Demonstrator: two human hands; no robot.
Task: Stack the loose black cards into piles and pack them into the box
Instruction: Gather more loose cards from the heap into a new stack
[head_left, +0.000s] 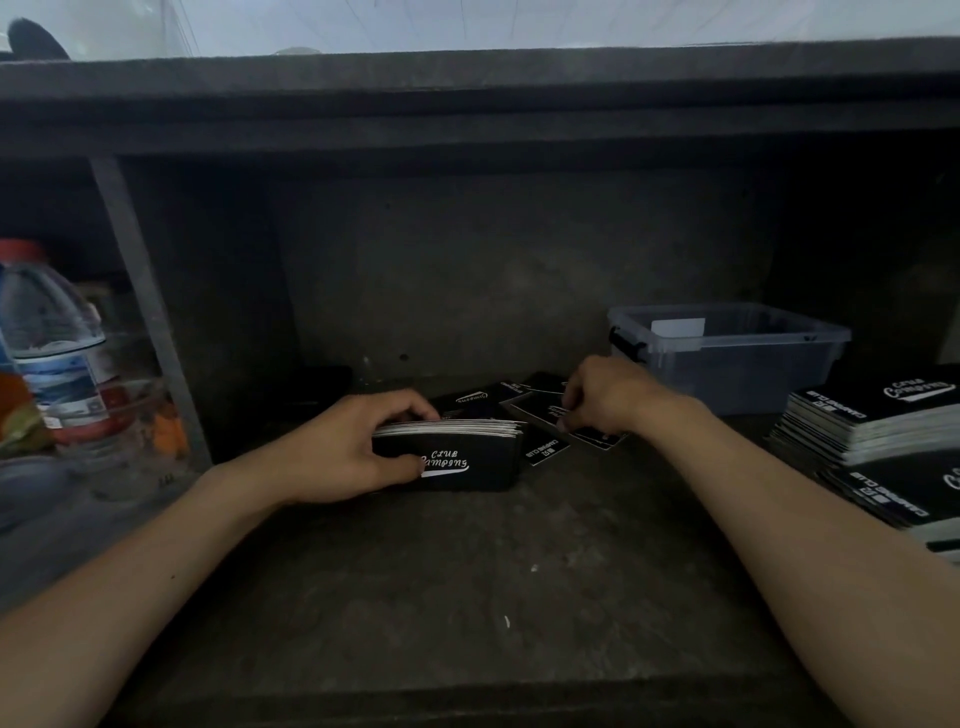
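Observation:
My left hand (347, 451) grips a thick stack of black cards (457, 457) standing on its long edge on the dark shelf, thumb on the printed front, fingers over the top. Several loose black cards (540, 410) with white lettering lie scattered just behind and right of the stack. My right hand (605, 397) reaches over them and pinches one loose card at its edge. A clear plastic box (727, 353) with a black latch stands behind my right hand. Piles of black cards (872, 426) sit at the far right.
A water bottle (52, 353) with a red cap and other packaged items stand at the left behind a metal post (145, 312). The concrete shelf (467, 597) has a back wall and a low overhang above.

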